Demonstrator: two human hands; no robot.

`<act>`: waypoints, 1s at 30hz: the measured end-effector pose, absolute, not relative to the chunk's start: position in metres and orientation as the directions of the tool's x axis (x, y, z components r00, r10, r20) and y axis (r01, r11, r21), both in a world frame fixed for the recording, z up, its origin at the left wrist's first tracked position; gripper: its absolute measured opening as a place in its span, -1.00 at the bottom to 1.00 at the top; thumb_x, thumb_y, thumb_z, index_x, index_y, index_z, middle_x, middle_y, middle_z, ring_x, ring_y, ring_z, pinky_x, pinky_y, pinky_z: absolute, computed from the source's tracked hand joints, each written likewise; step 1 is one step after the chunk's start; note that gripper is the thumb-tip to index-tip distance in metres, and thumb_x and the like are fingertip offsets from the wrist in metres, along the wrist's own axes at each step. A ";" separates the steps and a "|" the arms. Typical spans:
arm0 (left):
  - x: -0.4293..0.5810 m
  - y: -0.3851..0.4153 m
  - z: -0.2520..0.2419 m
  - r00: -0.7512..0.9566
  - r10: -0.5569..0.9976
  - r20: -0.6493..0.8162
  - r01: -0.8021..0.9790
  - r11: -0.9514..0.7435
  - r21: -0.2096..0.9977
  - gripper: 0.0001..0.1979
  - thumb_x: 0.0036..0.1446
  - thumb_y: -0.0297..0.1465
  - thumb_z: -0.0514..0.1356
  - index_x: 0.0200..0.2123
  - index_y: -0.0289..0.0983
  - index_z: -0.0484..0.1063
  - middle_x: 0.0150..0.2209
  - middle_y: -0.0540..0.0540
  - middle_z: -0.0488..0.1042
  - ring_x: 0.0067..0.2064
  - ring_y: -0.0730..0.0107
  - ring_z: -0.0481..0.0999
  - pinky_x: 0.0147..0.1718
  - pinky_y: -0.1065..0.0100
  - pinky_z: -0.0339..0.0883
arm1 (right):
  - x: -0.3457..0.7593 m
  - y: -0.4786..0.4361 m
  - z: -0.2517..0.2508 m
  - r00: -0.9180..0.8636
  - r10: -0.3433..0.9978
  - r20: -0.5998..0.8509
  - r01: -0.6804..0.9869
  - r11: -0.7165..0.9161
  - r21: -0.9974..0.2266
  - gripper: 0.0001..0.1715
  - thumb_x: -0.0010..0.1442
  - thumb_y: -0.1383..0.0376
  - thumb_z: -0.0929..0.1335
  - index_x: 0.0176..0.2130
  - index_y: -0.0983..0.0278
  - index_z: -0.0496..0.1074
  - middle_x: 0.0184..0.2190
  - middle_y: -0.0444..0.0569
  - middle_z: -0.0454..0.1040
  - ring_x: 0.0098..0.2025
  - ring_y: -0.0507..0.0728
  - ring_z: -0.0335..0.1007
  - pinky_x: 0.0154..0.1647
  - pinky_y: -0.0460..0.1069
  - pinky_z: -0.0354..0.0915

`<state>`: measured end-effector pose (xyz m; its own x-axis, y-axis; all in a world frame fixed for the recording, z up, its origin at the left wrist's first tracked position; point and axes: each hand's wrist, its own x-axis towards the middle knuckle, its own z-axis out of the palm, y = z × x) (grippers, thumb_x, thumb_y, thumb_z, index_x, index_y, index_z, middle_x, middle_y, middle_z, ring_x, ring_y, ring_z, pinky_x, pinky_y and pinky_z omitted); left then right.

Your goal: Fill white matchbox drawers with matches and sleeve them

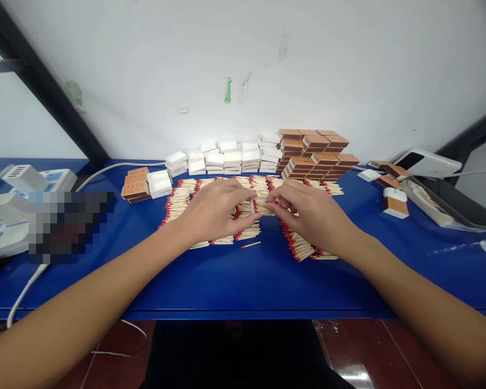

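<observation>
Head view: left hand (222,208) pinches the left end of a small white matchbox tray (251,206) between thumb and fingers, gap narrow, just the tray's size. Right hand (314,210) is at the tray's right end, fingers curled, thumb and index close together; can't tell if it grips the tray, the matches inside or both. Tray sits between the two hands, above the blue tabletop (227,286), with matches lying lengthwise in it

Red-tipped matches (182,200) are laid out in rough columns behind, under and to both sides of the hands; bare blue strip between the front piles, below the tray. One single match (250,245) lies apart near the front, head pointing left

Rear, against the white wall (166,65): stacks of white trays (233,156), and right of them a stepped stack of orange-brown matchboxes (318,154). Left of the matches, a small matchbox group (136,183) with more white trays (159,183) beside it

Far right: a few loose boxes, one at the front (396,207) with a white object (394,194) on it, near a dark pouch (461,202) and a white device with black panel (427,162). Far left: power strip (62,181), plus a pixelated patch hiding whatever's there
</observation>
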<state>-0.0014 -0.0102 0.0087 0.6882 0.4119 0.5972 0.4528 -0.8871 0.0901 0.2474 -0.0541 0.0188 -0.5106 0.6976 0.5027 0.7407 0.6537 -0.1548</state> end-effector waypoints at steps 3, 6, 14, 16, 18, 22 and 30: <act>-0.003 -0.008 0.010 0.684 0.427 0.592 0.478 -0.875 0.079 -0.70 0.38 -0.18 0.27 -0.04 -0.29 0.60 -0.25 -0.15 0.65 -0.15 0.16 0.65 -0.19 0.22 0.48 | 0.243 -0.060 0.023 -0.531 0.684 0.501 0.684 0.694 -0.223 -0.84 0.49 0.24 0.33 -0.15 0.21 0.48 -0.37 -0.07 0.44 -0.37 0.12 0.34 -0.36 0.01 0.17; -0.006 -0.005 0.010 0.670 0.447 0.592 0.521 -0.852 0.053 -0.70 0.36 -0.22 0.29 -0.01 -0.32 0.59 -0.20 -0.18 0.66 -0.13 0.13 0.65 -0.21 0.21 0.47 | 0.237 -0.068 0.024 -0.662 0.661 0.353 0.572 0.750 -0.331 -0.86 0.46 0.26 0.37 -0.15 0.20 0.54 -0.37 -0.11 0.47 -0.38 0.07 0.37 -0.35 -0.02 0.22; -0.008 -0.002 0.010 0.671 0.452 0.587 0.539 -0.842 0.032 -0.71 0.37 -0.22 0.29 0.00 -0.30 0.57 -0.19 -0.16 0.67 -0.11 0.14 0.65 -0.17 0.19 0.48 | 0.225 -0.074 0.011 -0.766 0.619 0.174 0.510 0.749 -0.424 -0.79 0.49 0.28 0.36 -0.01 0.21 0.61 -0.08 0.00 0.65 -0.11 0.14 0.59 -0.12 0.02 0.41; -0.008 -0.003 0.010 0.673 0.455 0.583 0.539 -0.842 0.035 -0.72 0.38 -0.22 0.29 0.00 -0.29 0.57 -0.19 -0.15 0.67 -0.10 0.14 0.65 -0.16 0.19 0.48 | 0.225 -0.073 0.010 -0.760 0.624 0.182 0.521 0.752 -0.404 -0.79 0.49 0.29 0.36 -0.01 0.21 0.62 -0.07 0.01 0.66 -0.10 0.16 0.61 -0.08 0.04 0.43; -0.008 -0.003 0.011 0.671 0.457 0.583 0.542 -0.840 0.035 -0.72 0.38 -0.21 0.28 0.00 -0.29 0.57 -0.20 -0.15 0.67 -0.10 0.14 0.65 -0.15 0.19 0.48 | 0.225 -0.072 0.010 -0.755 0.628 0.190 0.531 0.754 -0.387 -0.78 0.48 0.30 0.37 0.01 0.21 0.62 -0.06 0.02 0.66 -0.10 0.16 0.61 -0.07 0.05 0.44; -0.009 -0.002 0.010 0.677 0.448 0.584 0.537 -0.843 0.024 -0.71 0.39 -0.20 0.28 0.00 -0.30 0.57 -0.20 -0.16 0.67 -0.09 0.13 0.65 -0.16 0.18 0.48 | 0.225 -0.073 0.010 -0.757 0.624 0.195 0.533 0.762 -0.368 -0.78 0.48 0.30 0.37 0.00 0.21 0.63 -0.08 0.02 0.66 -0.12 0.16 0.62 -0.10 0.04 0.45; -0.009 -0.002 0.011 0.678 0.454 0.578 0.538 -0.843 0.031 -0.71 0.38 -0.21 0.28 0.00 -0.30 0.57 -0.20 -0.15 0.67 -0.10 0.13 0.65 -0.15 0.18 0.48 | 0.224 -0.073 0.011 -0.754 0.631 0.182 0.538 0.753 -0.379 -0.76 0.50 0.29 0.35 0.00 0.22 0.63 -0.05 0.01 0.66 -0.07 0.18 0.63 -0.03 0.06 0.45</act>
